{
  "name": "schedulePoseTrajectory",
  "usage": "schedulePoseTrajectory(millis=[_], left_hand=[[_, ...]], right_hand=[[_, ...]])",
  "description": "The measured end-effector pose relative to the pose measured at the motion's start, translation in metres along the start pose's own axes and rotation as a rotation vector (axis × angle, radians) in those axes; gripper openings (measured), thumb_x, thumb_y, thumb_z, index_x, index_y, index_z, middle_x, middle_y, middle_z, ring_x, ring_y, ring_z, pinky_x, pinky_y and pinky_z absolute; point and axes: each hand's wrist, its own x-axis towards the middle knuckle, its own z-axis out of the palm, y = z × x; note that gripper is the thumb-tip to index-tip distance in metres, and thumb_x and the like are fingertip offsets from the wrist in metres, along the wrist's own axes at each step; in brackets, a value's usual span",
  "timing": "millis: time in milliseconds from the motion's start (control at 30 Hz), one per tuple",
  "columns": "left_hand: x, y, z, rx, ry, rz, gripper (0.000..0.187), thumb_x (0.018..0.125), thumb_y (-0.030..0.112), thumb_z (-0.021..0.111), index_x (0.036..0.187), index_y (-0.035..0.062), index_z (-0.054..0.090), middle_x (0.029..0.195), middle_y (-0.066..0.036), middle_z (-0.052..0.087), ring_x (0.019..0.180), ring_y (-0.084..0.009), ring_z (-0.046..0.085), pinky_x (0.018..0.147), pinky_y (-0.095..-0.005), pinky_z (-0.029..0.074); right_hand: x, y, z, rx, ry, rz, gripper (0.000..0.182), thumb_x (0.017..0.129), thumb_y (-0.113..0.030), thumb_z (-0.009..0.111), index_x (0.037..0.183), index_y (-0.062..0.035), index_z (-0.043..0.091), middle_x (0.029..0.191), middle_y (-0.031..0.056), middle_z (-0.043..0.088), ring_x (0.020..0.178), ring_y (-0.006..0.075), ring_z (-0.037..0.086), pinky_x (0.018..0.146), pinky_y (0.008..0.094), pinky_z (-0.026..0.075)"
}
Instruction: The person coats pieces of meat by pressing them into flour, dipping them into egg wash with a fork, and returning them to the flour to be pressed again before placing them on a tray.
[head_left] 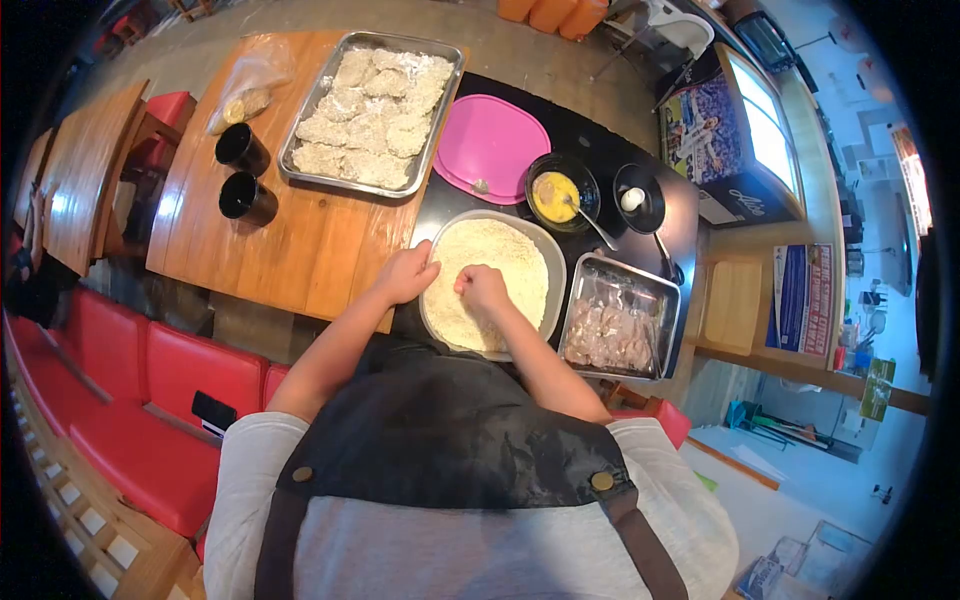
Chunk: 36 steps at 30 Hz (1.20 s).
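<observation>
A wide pale tub (557, 262) of breadcrumbs (500, 245) stands in front of me at the table's near edge. My left hand (408, 273) grips the tub's left rim. My right hand (485, 287) is closed in a fist at the surface of the crumbs; what its fingers hold, if anything, is hidden. To the right lies a metal tray (672, 300) of raw meat pieces (605, 330). Beyond the tub a dark bowl (591, 185) contains beaten egg (553, 197) and a spoon (598, 228).
A large metal tray (290, 150) of breaded pieces (375, 120) sits at the back left. Near it are two black cups (248, 200) and a plastic bag (255, 75). A pink lid (490, 145) lies behind the tub. A small black pan (648, 215) holds an egg (632, 199).
</observation>
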Motion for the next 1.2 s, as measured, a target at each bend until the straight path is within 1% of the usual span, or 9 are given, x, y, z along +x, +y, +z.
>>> schedulePoseTrajectory(millis=[233,433,500,567,667,733,833,933,1200], left_hand=[[-0.003,0.0,-0.001,0.047,-0.018,-0.027,0.029,0.081,0.029,0.054,0.086,0.0026,0.043,0.065,-0.019,0.055,0.065,-0.0392,0.056,0.057,-0.0466,0.041],[0.004,-0.004,-0.001,-0.008,0.025,0.029,0.029,0.081,0.03,0.054,0.085,0.0022,0.044,0.065,-0.02,0.055,0.065,-0.0397,0.055,0.058,-0.0468,0.041],[0.001,-0.008,0.004,-0.029,0.021,0.036,0.029,0.081,0.029,0.054,0.084,0.0022,0.044,0.065,-0.021,0.055,0.065,-0.0398,0.055,0.058,-0.0465,0.041],[0.002,-0.008,0.006,-0.019,0.022,0.046,0.029,0.081,0.029,0.054,0.084,0.0023,0.043,0.065,-0.021,0.055,0.064,-0.0399,0.055,0.057,-0.0464,0.041],[0.0,0.0,-0.001,-0.009,0.015,0.034,0.029,0.081,0.029,0.054,0.083,0.0025,0.043,0.065,-0.021,0.055,0.064,-0.0398,0.055,0.057,-0.0462,0.041],[0.0,-0.001,0.0,-0.013,-0.001,0.018,0.029,0.081,0.029,0.054,0.083,0.0025,0.043,0.064,-0.02,0.055,0.064,-0.0397,0.055,0.057,-0.0461,0.041],[0.0,-0.005,0.004,-0.007,0.052,0.047,0.029,0.081,0.029,0.054,0.083,0.0025,0.043,0.064,-0.02,0.055,0.064,-0.0397,0.055,0.057,-0.0461,0.04],[0.001,-0.008,0.005,0.009,0.033,0.05,0.029,0.081,0.029,0.054,0.084,0.0026,0.043,0.064,-0.02,0.055,0.065,-0.0396,0.055,0.057,-0.0461,0.041],[0.001,-0.005,0.004,0.0,0.031,0.023,0.028,0.081,0.028,0.055,0.083,0.0029,0.043,0.064,-0.019,0.055,0.064,-0.0394,0.055,0.057,-0.0459,0.041]], right_hand=[[-0.009,0.016,-0.01,-0.152,-0.043,0.014,0.005,0.072,-0.01,0.061,0.072,-0.0066,0.065,0.069,0.0092,0.064,0.064,0.0179,0.061,0.062,0.0292,0.047],[-0.004,0.027,-0.037,0.074,-0.085,0.044,0.015,0.07,-0.018,0.066,0.079,-0.0055,0.066,0.076,0.0112,0.065,0.071,0.0236,0.062,0.068,0.0329,0.048],[-0.011,0.024,-0.041,-0.216,0.393,0.012,0.032,0.066,-0.027,0.071,0.087,-0.0035,0.065,0.088,0.0171,0.062,0.081,0.0275,0.061,0.073,0.0351,0.048],[-0.005,0.033,-0.032,-0.302,0.428,-0.018,0.048,0.062,-0.036,0.074,0.092,-0.0013,0.063,0.097,0.0208,0.059,0.088,0.0305,0.059,0.077,0.0368,0.047],[0.002,0.029,-0.025,-0.365,0.349,0.008,0.053,0.062,-0.039,0.074,0.097,-0.0018,0.062,0.098,0.0192,0.058,0.094,0.0333,0.055,0.083,0.0409,0.044],[0.002,0.014,-0.04,-0.144,0.016,0.095,0.058,0.058,-0.043,0.075,0.096,-0.0014,0.062,0.089,0.0166,0.062,0.084,0.0279,0.06,0.077,0.0368,0.047],[-0.009,-0.014,-0.053,-0.4,0.21,0.065,0.058,0.057,-0.039,0.076,0.099,-0.0015,0.061,0.087,0.0153,0.063,0.085,0.0255,0.061,0.077,0.0361,0.047],[-0.029,-0.029,-0.067,-0.432,0.14,-0.054,0.063,0.053,-0.039,0.08,0.1,-0.0023,0.059,0.095,0.0162,0.061,0.093,0.0305,0.058,0.081,0.0406,0.046],[-0.041,0.042,-0.05,-0.579,0.133,0.021,0.09,0.046,-0.035,0.084,0.121,-0.0025,0.049,0.114,0.0217,0.053,0.105,0.0334,0.052,0.091,0.0371,0.041]])
